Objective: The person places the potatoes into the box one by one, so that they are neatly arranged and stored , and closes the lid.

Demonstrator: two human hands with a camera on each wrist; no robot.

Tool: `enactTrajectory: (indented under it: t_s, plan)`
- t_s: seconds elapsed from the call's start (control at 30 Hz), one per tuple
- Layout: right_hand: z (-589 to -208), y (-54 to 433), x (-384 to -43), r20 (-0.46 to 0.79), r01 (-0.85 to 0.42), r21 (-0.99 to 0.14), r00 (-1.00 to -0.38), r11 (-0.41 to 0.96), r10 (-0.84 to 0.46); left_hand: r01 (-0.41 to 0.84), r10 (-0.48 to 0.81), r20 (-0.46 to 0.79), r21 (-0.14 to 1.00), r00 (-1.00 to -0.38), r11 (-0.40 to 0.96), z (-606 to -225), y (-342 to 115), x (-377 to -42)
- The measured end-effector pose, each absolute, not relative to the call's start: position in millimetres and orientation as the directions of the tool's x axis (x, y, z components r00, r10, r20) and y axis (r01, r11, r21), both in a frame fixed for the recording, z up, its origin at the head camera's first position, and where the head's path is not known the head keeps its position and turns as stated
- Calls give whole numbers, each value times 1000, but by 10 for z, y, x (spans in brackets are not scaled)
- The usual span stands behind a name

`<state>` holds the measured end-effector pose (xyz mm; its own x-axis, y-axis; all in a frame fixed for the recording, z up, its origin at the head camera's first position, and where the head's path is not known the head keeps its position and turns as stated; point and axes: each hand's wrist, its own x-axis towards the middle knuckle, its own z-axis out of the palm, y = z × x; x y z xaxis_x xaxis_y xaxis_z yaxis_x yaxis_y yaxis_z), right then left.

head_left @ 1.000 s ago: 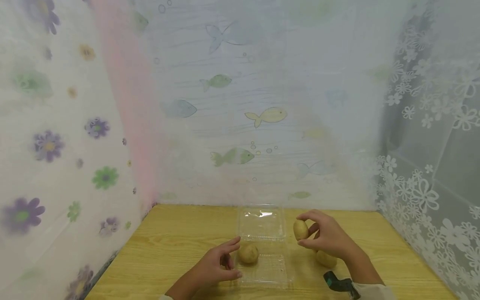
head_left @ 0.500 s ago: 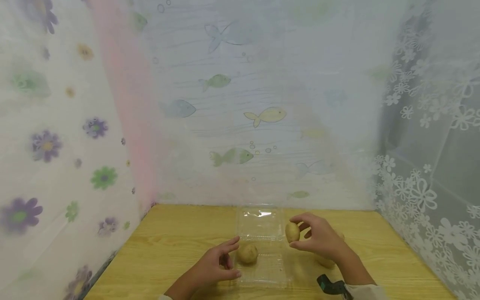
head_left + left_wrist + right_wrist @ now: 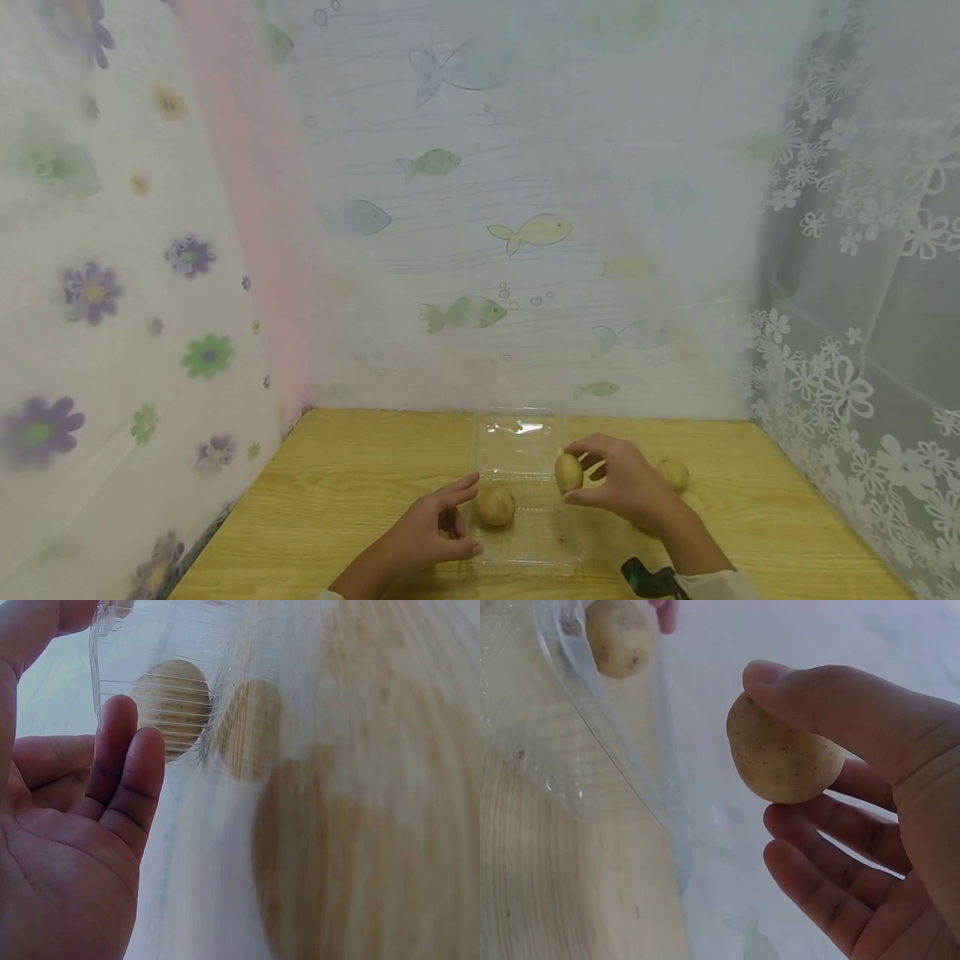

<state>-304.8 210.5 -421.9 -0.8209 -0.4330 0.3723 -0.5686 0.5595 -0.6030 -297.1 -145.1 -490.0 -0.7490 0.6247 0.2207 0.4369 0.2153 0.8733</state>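
Observation:
A clear plastic clamshell container lies unfolded on the table, its lid spread toward the back wall. One potato sits in the left part of its base. My left hand is at the container's left side, thumb and forefinger spread apart; in the left wrist view its fingertips are right by the ridged wall. Between the thumb and fingers of my right hand a second, smaller potato is pinched, held upright over the container's right edge.
Another potato rests on the wooden table to the right, behind my right hand. A black device is strapped at the right wrist. Fish-printed sheeting hangs behind the table, with flowered sheets on both sides.
My right hand has moved left with its potato, from right of the container to its right edge. The potato behind that hand has come into view. My left hand stays in place.

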Motion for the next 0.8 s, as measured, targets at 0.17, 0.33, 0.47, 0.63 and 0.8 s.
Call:
enactTrajectory:
  t_s: [0.17,0.33,0.47,0.63,0.8]
  plan:
    - [-4251,2039,-3040,371,-573,-604,-817,554,-441,428,624,217,879,-751,209,-4889,-1449,-2968]
    - [-4280,1979,-3047,371,-580,-588,-813,564,-449,444,631,234,874,-740,198,-4897,-1450,-2975]
    - [-4311,1920,-3054,351,-563,-596,-824,573,-444,447,632,238,874,-737,192,-4904,-1451,-2979]
    - [-4364,1844,-3058,342,-555,-601,-829,575,-443,443,635,236,877,-735,187,-4914,-1455,-2989]
    - [-4401,1778,-3045,352,-563,-583,-825,586,-443,440,636,233,879,-736,187,-4913,-1457,-2992]
